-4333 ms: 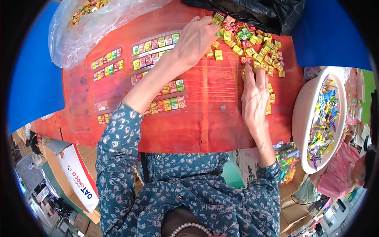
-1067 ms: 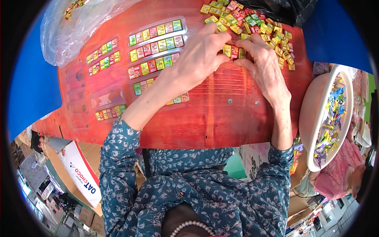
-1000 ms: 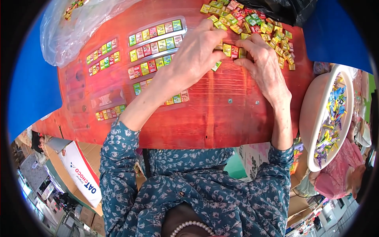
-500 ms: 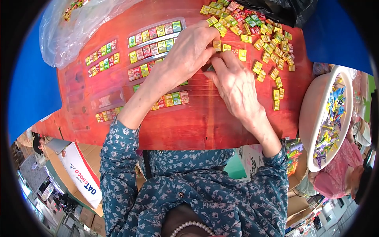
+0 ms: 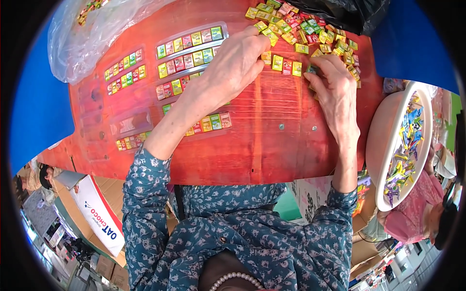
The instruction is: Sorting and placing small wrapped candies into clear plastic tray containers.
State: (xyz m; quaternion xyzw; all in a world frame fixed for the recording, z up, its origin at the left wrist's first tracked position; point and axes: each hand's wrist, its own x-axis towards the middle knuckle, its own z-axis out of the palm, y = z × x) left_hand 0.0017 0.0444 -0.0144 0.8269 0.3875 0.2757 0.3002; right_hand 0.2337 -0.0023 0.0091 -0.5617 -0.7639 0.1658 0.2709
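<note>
Small printed boxes in a short row, two yellow ones and a red one, lie on the red table between my hands. My left hand is at the row's left end, with thumb and fingers curled about a small yellow box; part of its grip is hidden. To the right of the row, my right hand pinches a small green box between thumb and fingers. Clear plastic trays with rows of similar boxes lie beyond and under my left forearm.
A loose heap of small boxes spreads across the far right, beside a black plastic bag. Two more short rows are at the left, near a clear plastic bag. A white basin of colourful pieces stands at the right edge.
My right hand has moved right, away from my left hand, and now pinches a green box near the heap. The row between my hands shows more fully. My left hand has hardly moved.
</note>
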